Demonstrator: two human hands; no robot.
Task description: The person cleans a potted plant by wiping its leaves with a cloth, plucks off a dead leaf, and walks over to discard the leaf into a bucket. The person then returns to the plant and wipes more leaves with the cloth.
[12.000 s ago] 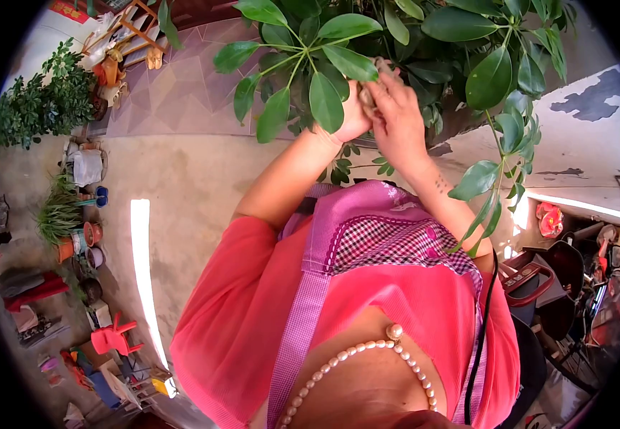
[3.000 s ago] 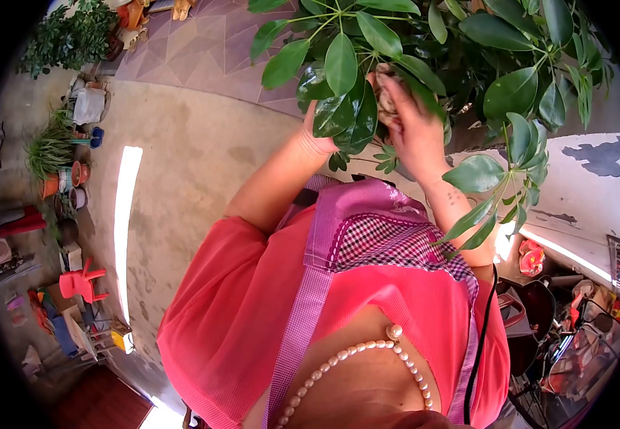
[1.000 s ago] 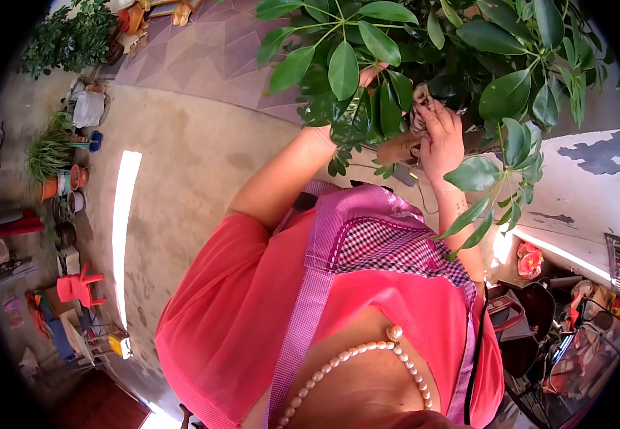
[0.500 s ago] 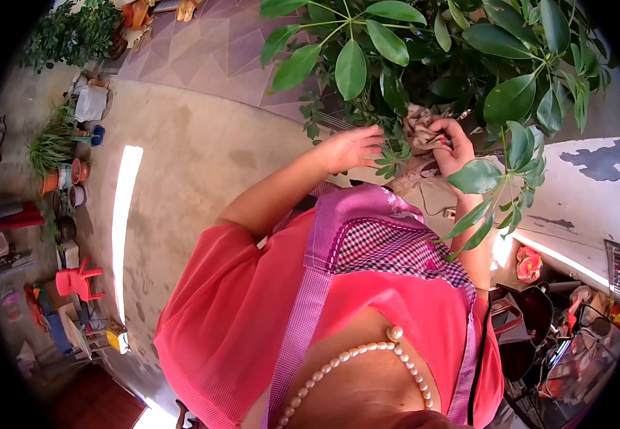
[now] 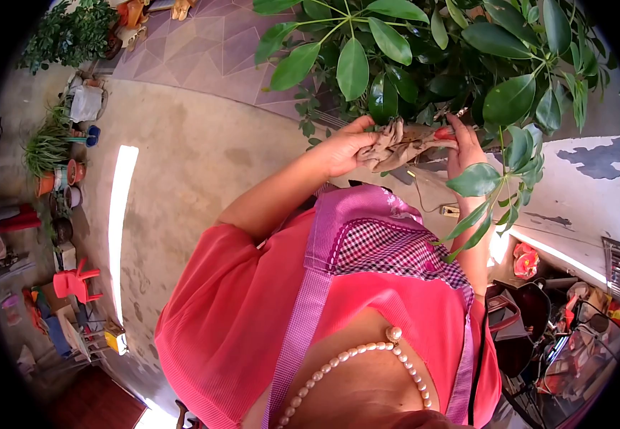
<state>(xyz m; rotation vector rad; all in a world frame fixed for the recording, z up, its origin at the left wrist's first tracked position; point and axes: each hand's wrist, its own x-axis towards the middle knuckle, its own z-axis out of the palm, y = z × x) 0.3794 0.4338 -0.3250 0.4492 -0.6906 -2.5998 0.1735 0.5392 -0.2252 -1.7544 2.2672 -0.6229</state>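
Observation:
A crumpled beige-brown cloth [image 5: 403,149] is stretched between my two hands beneath the big leafy plant [image 5: 388,43]. My left hand [image 5: 342,149] pinches the cloth's left end between thumb and fingers. At the other end, my right hand [image 5: 465,146] grips the cloth, its fingers partly covered by fabric and foliage. Glossy green leaves hang just above both hands, and one leaf [image 5: 383,99] comes down close to the left fingertips. A leafy sprig [image 5: 474,177] crosses in front of my right wrist.
Potted plants [image 5: 49,150] line the left side, with a red chair [image 5: 76,282] below them. A low white wall [image 5: 581,193] with peeling paint stands at right. Bags and clutter [image 5: 546,336] fill the lower right. A cord with a plug [image 5: 450,211] is below the cloth.
My left hand has gone from open and apart to holding the cloth's left end. The cloth, bunched in my right hand before, is now spread between both hands.

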